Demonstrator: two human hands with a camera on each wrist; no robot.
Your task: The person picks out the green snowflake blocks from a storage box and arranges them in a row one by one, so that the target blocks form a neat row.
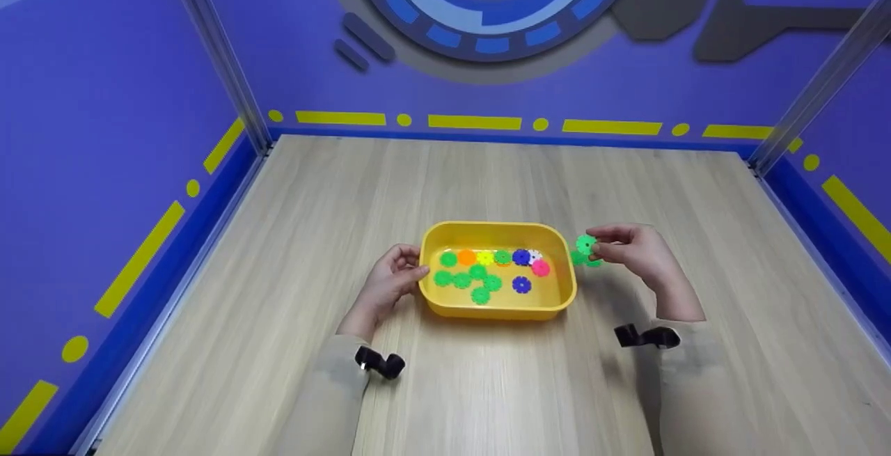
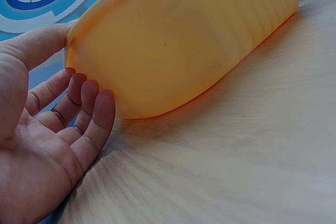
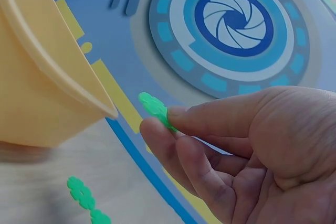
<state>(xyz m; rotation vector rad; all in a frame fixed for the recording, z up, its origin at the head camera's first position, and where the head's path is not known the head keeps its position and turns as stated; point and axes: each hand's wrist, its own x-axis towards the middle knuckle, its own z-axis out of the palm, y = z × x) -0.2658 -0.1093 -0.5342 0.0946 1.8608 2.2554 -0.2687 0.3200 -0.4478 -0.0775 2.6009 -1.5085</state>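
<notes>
A yellow plastic bin [image 1: 498, 313] stands on the table with several small notched plastic discs in it, among them green [image 1: 480, 295], orange [image 1: 466, 257], blue [image 1: 521, 285] and pink [image 1: 541, 268] ones. My left hand [image 1: 387, 282] grips the bin's left end, thumb at the rim and fingertips against the outer wall, as the left wrist view confirms. Just beyond the bin's right end, my right hand [image 1: 640, 254] pinches a green notched disc [image 3: 154, 106] between thumb and index finger. Below it, more green discs [image 3: 81, 192] lie on the table, partly hidden in the head view.
The wooden table [image 1: 278, 344] is bounded by a blue-purple back wall [image 1: 292, 80] and side walls, with metal posts [image 1: 223, 59] at the corners. Black wrist cameras [image 1: 379, 362] sit on both sleeves.
</notes>
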